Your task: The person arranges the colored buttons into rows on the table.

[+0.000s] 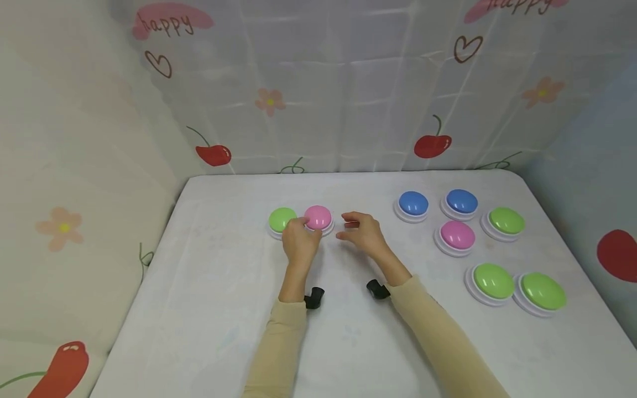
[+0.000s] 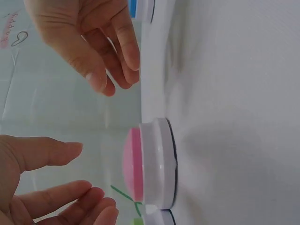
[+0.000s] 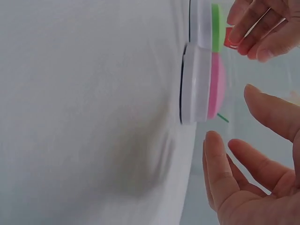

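Observation:
A pink dome push button point(image 1: 318, 217) on a round white base stands on the white table, side by side with a green push button point(image 1: 281, 219). My left hand point(image 1: 301, 243) hovers over the near side of this pair, its thumb and fingers apart and loosely bent. In the left wrist view a gap shows between those fingers and the pink button point(image 2: 133, 164). To the right of the pink button, my right hand point(image 1: 365, 235) is held above the table with relaxed, spread fingers. Nothing lies between them, and the right wrist view shows them apart from the pink button point(image 3: 216, 86).
On the right side of the table point(image 1: 199, 309) stand several more buttons: a blue one point(image 1: 413, 204), another blue one point(image 1: 461, 202), a pink one point(image 1: 457, 235) and several green ones point(image 1: 494, 281). A printed curtain point(image 1: 338, 83) hangs behind the far edge.

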`<control>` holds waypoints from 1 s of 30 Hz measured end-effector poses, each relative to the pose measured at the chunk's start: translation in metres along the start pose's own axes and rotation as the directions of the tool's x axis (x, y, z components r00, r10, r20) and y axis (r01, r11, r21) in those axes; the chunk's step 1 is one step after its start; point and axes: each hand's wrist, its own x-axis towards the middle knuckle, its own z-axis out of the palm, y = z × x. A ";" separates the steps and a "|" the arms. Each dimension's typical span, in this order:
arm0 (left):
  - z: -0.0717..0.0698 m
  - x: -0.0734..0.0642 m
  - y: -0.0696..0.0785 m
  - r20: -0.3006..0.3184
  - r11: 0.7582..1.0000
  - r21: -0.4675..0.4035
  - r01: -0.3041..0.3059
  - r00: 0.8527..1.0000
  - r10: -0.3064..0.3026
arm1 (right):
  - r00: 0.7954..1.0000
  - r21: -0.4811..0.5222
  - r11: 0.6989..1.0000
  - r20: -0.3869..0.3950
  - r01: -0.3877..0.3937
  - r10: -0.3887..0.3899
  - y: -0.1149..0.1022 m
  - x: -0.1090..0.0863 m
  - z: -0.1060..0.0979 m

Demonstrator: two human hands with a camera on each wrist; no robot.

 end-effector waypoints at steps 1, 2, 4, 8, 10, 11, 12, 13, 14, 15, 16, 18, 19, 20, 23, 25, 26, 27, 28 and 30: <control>-0.001 -0.001 0.003 0.005 1.000 -0.012 -0.006 1.000 0.006 | 1.000 0.001 1.000 -0.001 -0.001 0.001 0.000 -0.005 -0.004; -0.002 -0.002 0.006 0.016 0.999 -0.030 -0.013 1.000 0.013 | 1.000 -0.004 1.000 -0.001 0.001 -0.001 0.000 -0.009 -0.007; -0.005 -0.006 0.014 0.043 0.997 -0.066 -0.029 0.999 0.031 | 1.000 -0.005 1.000 -0.002 -0.003 0.003 0.000 -0.020 -0.015; -0.012 -0.017 0.032 0.110 0.989 -0.140 -0.056 0.991 0.071 | 1.000 -0.015 1.000 -0.013 0.005 -0.005 0.004 -0.040 -0.029; -0.014 -0.024 0.041 0.146 0.984 -0.158 -0.077 0.984 0.101 | 1.000 -0.022 1.000 -0.018 0.011 -0.012 0.006 -0.050 -0.037; -0.014 -0.027 0.045 0.167 0.983 -0.163 -0.089 0.979 0.116 | 1.000 -0.028 0.999 -0.021 0.018 -0.019 0.007 -0.055 -0.040; -0.015 -0.031 0.050 0.192 0.981 -0.166 -0.100 0.973 0.131 | 1.000 -0.032 0.999 -0.023 0.019 -0.020 0.009 -0.061 -0.044; -0.015 -0.035 0.054 0.212 0.978 -0.170 -0.122 0.965 0.157 | 0.999 -0.036 0.999 -0.024 0.022 -0.022 0.011 -0.067 -0.048; -0.015 -0.039 0.058 0.237 0.976 -0.172 -0.133 0.956 0.172 | 0.999 -0.045 0.999 -0.025 0.023 -0.024 0.013 -0.072 -0.052; -0.014 -0.042 0.061 0.262 0.973 -0.177 -0.145 0.946 0.189 | 0.999 -0.054 0.998 -0.028 0.026 -0.027 0.016 -0.078 -0.055; -0.014 -0.046 0.065 0.286 0.970 -0.183 -0.159 0.936 0.207 | 0.999 -0.060 0.998 -0.030 0.026 -0.028 0.018 -0.084 -0.059; -0.012 -0.053 0.071 0.332 0.964 -0.196 -0.180 0.913 0.238 | 0.999 -0.075 0.997 -0.034 0.030 -0.033 0.024 -0.097 -0.066; -0.010 -0.056 0.074 0.352 0.961 -0.204 -0.189 0.901 0.252 | 0.999 -0.086 0.996 -0.039 0.032 -0.035 0.027 -0.104 -0.070; -0.008 -0.058 0.076 0.376 0.960 -0.206 -0.190 0.890 0.257 | 0.998 -0.096 0.995 -0.044 0.030 -0.034 0.030 -0.110 -0.074; 0.000 -0.064 0.082 0.430 0.952 -0.227 -0.206 0.856 0.288 | 0.997 -0.120 0.992 -0.072 0.027 -0.035 0.037 -0.129 -0.086; 0.006 -0.067 0.084 0.460 0.947 -0.244 -0.210 0.834 0.304 | 0.994 -0.131 0.991 -0.105 0.013 -0.027 0.042 -0.141 -0.095; 0.010 -0.068 0.085 0.474 0.943 -0.255 -0.213 0.823 0.314 | 0.992 -0.138 0.990 -0.123 0.000 -0.017 0.044 -0.147 -0.099; 0.014 -0.069 0.086 0.485 0.938 -0.270 -0.215 0.811 0.326 | 0.989 -0.150 0.989 -0.145 -0.016 -0.006 0.045 -0.153 -0.104; 0.018 -0.070 0.087 0.496 0.933 -0.286 -0.219 0.799 0.340 | 0.985 -0.162 0.986 -0.172 -0.035 0.007 0.047 -0.158 -0.108; 0.026 -0.073 0.089 0.517 0.923 -0.317 -0.218 0.776 0.361 | 0.973 -0.177 0.980 -0.227 -0.087 0.046 0.052 -0.169 -0.116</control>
